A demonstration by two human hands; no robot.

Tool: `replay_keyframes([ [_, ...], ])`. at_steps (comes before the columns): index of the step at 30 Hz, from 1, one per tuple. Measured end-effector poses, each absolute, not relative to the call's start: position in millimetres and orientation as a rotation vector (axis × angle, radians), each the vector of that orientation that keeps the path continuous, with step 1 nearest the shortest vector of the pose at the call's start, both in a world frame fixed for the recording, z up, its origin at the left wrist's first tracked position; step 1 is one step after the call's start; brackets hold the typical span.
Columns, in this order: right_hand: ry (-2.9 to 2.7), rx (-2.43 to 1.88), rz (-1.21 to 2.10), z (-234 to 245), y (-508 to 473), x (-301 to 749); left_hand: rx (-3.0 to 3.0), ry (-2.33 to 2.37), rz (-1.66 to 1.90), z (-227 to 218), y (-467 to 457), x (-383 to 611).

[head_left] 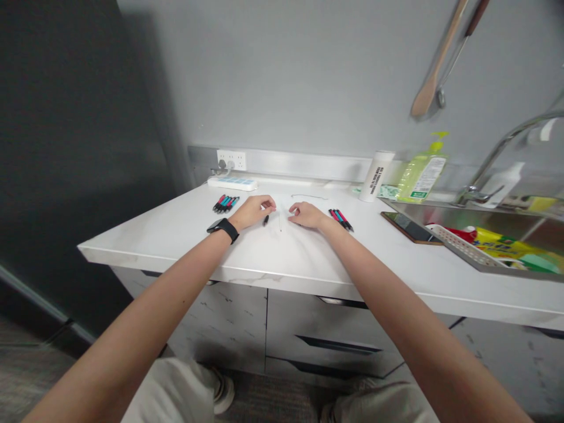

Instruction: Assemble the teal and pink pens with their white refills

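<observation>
My left hand [254, 212] and my right hand [308, 215] rest on the white counter [282, 258], a little in front of its back edge. The fingers of both hands are bent and loosely gathered, not spread, but I cannot tell if they pinch something. Between my hands lie one short black pen piece [265, 220], just beside my left fingertips, and one thin pale stick [279, 222], about in the middle of the gap. To the left of my left hand is a group of about four pens [226, 203] with red, teal and blue barrels, lying side by side. To the right of my right hand is a second group of about three pens [340, 220], lying the same way. I wear one black watch [223, 230] on my left wrist. Along the back edge of the counter are one white power strip [232, 184], under one wall socket [231, 160], then one white bottle [374, 175] and one green pump bottle [422, 171]. At the right end are one dark tablet [409, 227] and one steel sink [423, 212] with one curved tap [480, 176]. One wooden spatula [429, 82] hangs on the grey wall, and there are drawers [326, 335] under the counter.
</observation>
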State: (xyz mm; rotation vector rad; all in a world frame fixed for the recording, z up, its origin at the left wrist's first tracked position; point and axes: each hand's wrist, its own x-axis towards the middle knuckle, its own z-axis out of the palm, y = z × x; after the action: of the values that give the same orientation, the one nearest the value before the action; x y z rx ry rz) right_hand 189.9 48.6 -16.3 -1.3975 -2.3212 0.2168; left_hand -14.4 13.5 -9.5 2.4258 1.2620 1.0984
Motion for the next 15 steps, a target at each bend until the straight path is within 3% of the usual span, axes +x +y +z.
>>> replay_keyframes([
  [9,-2.277,-1.351,0.281,-13.8,49.6,189.9,2.545,1.290,0.996,-11.9,22.1,-15.7],
  [12,-2.007,-1.246,0.607,-8.3,46.9,185.8,2.513,1.315,1.027,-13.9,24.3,-15.3],
  [15,-1.625,-1.009,1.136,-2.0,41.5,183.1,2.446,1.352,1.088,-15.3,25.6,-15.8],
])
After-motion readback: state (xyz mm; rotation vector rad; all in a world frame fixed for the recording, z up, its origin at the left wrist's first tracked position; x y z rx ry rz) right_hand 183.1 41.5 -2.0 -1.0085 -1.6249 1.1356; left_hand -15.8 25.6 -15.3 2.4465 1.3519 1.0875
